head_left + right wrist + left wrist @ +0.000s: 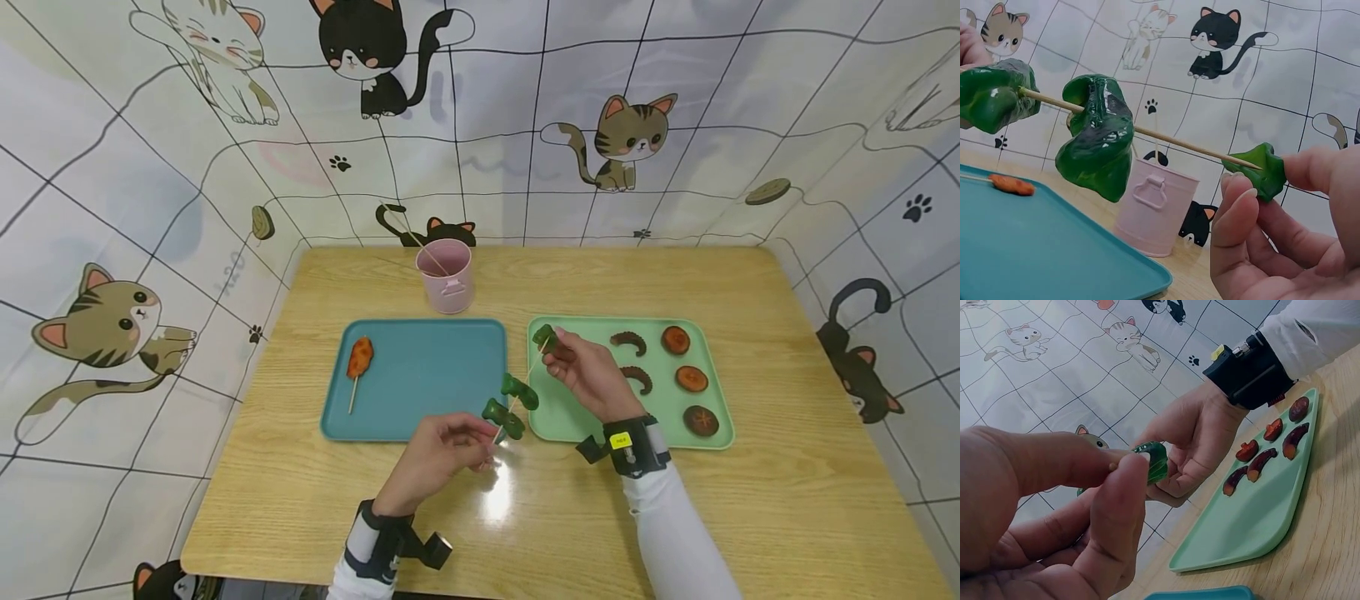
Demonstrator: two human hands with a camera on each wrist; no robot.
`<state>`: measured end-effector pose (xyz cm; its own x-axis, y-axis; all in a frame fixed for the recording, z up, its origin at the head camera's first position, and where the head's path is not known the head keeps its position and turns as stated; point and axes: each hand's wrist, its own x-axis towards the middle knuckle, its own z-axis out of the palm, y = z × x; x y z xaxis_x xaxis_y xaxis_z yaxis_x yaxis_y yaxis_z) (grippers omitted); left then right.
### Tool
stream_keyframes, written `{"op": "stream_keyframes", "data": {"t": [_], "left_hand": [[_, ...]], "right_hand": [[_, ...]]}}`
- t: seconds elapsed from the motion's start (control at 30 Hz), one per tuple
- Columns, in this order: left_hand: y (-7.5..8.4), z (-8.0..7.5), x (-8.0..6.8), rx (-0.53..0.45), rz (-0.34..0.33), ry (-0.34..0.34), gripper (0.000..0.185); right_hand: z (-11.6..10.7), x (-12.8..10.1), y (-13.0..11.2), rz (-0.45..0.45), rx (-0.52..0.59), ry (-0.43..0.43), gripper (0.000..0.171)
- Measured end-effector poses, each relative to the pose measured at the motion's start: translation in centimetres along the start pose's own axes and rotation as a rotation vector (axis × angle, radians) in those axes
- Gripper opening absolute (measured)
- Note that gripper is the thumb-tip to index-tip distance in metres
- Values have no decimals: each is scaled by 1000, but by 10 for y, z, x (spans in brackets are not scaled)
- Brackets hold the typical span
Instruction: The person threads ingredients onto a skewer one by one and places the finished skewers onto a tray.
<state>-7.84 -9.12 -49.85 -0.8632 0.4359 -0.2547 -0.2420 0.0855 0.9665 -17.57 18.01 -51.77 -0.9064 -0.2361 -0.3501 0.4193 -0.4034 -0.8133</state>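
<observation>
skewer: thin wooden stick held up in the air over the gap between the two trays, slanting from the left hand up to the right
peppers on it: two green pepper pieces, one right by the left hand and the next a bit further up the stick
third pepper: a smaller green piece at the pointed tip, the tip looks to be just poking into it
right hand: right hand pinches that third piece between thumb and fingertips, so closed tight on it
left hand: left hand has fingers curled round the blunt end of the stick, gripping it
green tray: light green tray under the right hand, with dark curved pieces and round brownish slices on it
blue tray: teal tray to the left, one finished orange skewer lying on it
bucket: pink bucket behind the trays, sticks inside
table: wooden table, cat-print walls around it
</observation>
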Motion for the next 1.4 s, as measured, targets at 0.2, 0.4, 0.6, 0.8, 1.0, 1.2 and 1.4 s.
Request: {"op": "stream_keyframes", "data": {"t": [0.2,0.4,0.6,0.8,1.0,1.2,1.4], "left_hand": [[1,0,0,-7,-12,-9,26],[0,-1,2,-14,-13,-2,26],[-3,-1,4,6,-8,45,25],[-6,-2,5,-5,3,76,24],[-8,-3,5,-4,6,84,25],[-11,-4,5,15,-7,91,23],[-16,-5,7,2,-13,99,23]], "right_hand": [[-1,2,2,18,29,7,29],[1,1,4,-5,-64,12,22],[6,-4,7,-72,-220,-38,19],[15,-11,9,-146,-315,-56,35],[22,-16,14,-176,-336,-13,37],[23,-18,17,-190,-334,44,40],[20,-20,20,-168,-423,11,44]]}}
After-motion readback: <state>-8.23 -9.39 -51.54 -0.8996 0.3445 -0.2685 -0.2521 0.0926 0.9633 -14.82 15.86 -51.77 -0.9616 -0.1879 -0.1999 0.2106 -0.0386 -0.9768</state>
